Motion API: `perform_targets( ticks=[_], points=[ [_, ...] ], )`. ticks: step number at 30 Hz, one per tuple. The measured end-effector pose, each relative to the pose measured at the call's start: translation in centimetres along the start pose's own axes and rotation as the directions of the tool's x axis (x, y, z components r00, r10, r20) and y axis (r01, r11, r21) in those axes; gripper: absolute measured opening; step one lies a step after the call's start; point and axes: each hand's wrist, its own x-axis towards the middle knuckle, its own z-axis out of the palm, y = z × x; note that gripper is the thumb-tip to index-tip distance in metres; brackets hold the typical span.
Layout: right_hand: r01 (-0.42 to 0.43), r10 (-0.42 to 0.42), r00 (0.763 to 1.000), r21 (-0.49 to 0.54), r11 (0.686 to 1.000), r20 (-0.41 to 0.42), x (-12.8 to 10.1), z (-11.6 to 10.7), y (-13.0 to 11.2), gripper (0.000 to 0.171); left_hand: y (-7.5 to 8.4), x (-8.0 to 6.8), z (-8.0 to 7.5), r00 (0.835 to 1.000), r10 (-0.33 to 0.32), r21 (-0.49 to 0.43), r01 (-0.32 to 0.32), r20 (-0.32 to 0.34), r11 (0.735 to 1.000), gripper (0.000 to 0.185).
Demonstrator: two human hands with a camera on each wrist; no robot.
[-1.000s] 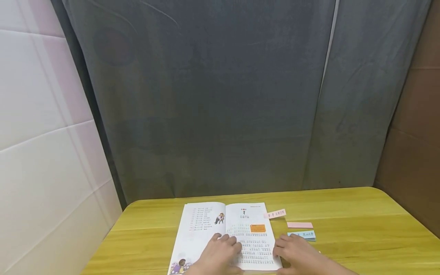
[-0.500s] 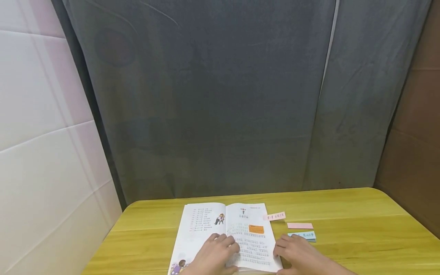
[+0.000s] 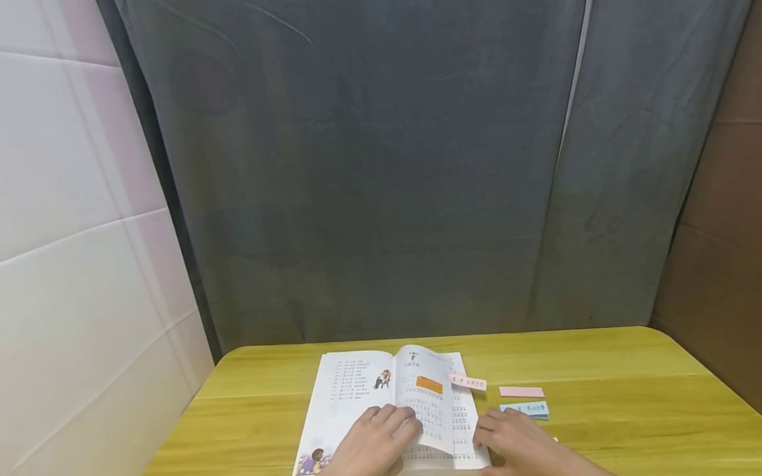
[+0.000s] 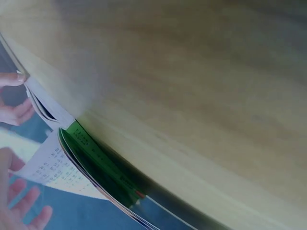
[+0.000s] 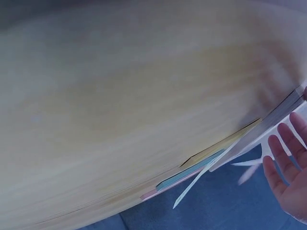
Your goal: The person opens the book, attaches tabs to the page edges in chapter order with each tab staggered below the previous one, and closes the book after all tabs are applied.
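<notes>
Open white paperback book with printed text and a small cartoon figure (image 3: 381,403), flat on the yellow wooden table (image 3: 625,403), at the near edge. Left hand (image 3: 378,446) resting on the middle of the spread, fingers (image 3: 389,416) loosely together, fingertips against a single raised page (image 3: 425,396) that stands curved and half turned just beyond them. Whether the thumb pinches that page: hidden from the head view, cannot tell. Right hand (image 3: 514,443) lying flat and relaxed at the book's right edge, fingers spread a little (palm open in the right wrist view too (image 5: 288,172)), holding nothing.

A pink paper tab with writing (image 3: 468,382) stuck to the lifted page, projecting off its outer edge, beyond and between the two hands. Just beyond the right hand's fingertips, a plain pink sticky strip (image 3: 521,392) and, nearer, a light blue sticky strip with writing (image 3: 526,409), both flat on the table.

Risks, as a judgement: thin page curved under light fingertip pressure, so likely to spring back or crease if pushed too fast; tab liable to bend or peel if caught; loose strips easily brushed off by a sliding right hand.
</notes>
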Motion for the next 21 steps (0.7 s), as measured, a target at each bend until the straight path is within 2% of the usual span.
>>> perform_targets(
  ticks=[6, 9, 12, 16, 21],
  points=[
    [-0.007, 0.007, 1.000, 0.003, 1.000, -0.001, -0.1, 0.1, 0.1, 0.032, -0.5, -0.1, -0.5, 0.997, -0.011, 0.074, 0.017, -0.082, 0.997, 0.037],
    [-0.017, 0.017, 1.000, 0.010, 1.000, -0.005, 0.0, 0.1, 0.0, 0.034, -0.9, -0.3, -0.5, 0.994, -0.009, 0.122, 0.023, -0.112, 0.992, 0.043],
    [-0.028, 0.028, 1.000, 0.019, 0.999, -0.002, 0.1, 0.0, -0.1, 0.034, -1.2, -0.6, -0.4, 0.994, -0.033, 0.117, 0.045, -0.109, 0.992, 0.050],
    [-0.035, 0.034, 0.999, 0.031, 0.999, 0.009, 0.2, 0.0, -0.1, 0.034, -1.5, -1.1, -0.4, 0.994, -0.090, 0.147, 0.099, -0.065, 0.984, 0.059],
    [-0.039, 0.038, 0.999, 0.033, 0.999, 0.017, 0.2, -0.1, -0.1, 0.034, -1.7, -1.7, -0.3, 0.992, -0.116, 0.223, 0.123, -0.047, 0.967, 0.061]
  ],
)
